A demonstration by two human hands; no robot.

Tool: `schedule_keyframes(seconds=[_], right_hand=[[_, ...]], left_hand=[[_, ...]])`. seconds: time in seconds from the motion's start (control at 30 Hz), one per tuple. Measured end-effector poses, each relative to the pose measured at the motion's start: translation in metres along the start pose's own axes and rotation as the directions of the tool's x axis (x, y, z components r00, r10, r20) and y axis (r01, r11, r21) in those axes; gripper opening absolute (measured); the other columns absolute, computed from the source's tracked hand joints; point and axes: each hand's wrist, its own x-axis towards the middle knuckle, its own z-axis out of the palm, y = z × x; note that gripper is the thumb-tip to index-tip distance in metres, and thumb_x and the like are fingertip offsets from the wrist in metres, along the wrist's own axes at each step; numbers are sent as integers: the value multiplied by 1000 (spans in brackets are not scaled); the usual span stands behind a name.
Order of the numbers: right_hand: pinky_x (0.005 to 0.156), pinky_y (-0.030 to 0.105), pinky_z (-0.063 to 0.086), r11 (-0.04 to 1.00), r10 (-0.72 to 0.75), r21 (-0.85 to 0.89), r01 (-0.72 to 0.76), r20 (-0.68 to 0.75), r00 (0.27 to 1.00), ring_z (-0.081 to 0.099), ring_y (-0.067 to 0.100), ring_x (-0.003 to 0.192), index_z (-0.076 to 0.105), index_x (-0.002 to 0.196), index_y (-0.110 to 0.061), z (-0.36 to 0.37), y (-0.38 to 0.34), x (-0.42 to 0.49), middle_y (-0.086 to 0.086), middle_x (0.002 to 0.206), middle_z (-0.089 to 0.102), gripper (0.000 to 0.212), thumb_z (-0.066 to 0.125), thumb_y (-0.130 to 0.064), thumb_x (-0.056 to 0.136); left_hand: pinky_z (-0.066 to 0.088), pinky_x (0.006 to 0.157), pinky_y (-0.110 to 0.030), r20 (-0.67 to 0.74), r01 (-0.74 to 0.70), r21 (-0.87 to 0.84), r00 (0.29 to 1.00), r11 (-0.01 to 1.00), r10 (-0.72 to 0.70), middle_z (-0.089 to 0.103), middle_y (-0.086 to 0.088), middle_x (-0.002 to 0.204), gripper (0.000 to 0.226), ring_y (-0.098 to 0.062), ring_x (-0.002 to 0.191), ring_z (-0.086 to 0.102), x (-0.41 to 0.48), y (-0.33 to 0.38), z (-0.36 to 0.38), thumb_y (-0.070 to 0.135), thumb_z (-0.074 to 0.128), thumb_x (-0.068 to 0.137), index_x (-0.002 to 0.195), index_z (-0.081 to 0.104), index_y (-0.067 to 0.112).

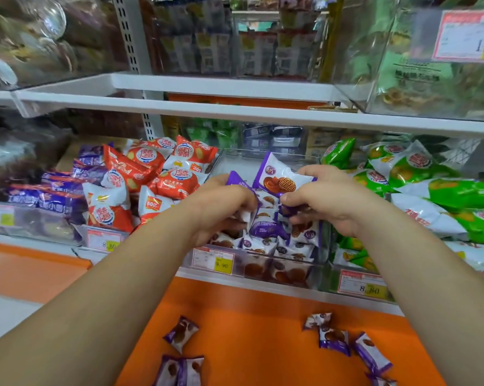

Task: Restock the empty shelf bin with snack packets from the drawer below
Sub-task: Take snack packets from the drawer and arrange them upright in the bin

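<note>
A clear shelf bin (284, 270) in the middle of the lower shelf holds several purple-and-white snack packets (265, 240). Both my hands reach into it from the front. My left hand (224, 201) curls its fingers around purple packets at the bin's left side. My right hand (323, 199) grips more purple packets, and one large packet (284, 178) sticks up between the hands. Below, on the orange drawer surface (257, 330), lie several loose purple packets (180, 332), some at the right (334, 337).
Red-and-white packets (151, 176) fill the bin to the left, green packets (419, 176) the bin to the right. Price tags (215, 260) hang on the bin fronts. A white shelf board (235, 107) runs just above, carrying clear bins of other goods.
</note>
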Motion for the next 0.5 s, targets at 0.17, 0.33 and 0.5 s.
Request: schedule_keyframes(seconds=[0.17,0.33,0.5], right_hand=[[73,43,65,985,7,171,4,-64,998,69,25,75,65,105,0,9,-1,3,17,92,67,20,72,3,87],[69,40,64,989,-1,146,22,-140,990,70,24,73,65,112,2,-6,1,5,16,90,71,25,73,1,88],[74,44,63,1000,-18,-22,18,1,1000,72,24,76,71,108,-2,-3,7,4,21,99,76,23,76,1,85]], left_hand=[[61,70,-47,10,-56,176,998,983,55,75,-23,96,44,-36,80,74,-9,-9,8,-3,82,69,107,65,10],[56,72,-30,13,-31,131,999,991,29,73,-11,110,58,-18,87,70,4,-15,19,13,86,80,130,56,13],[57,96,-41,-135,-205,208,962,956,236,63,0,126,60,-16,110,66,1,5,-6,23,75,91,145,49,19]])
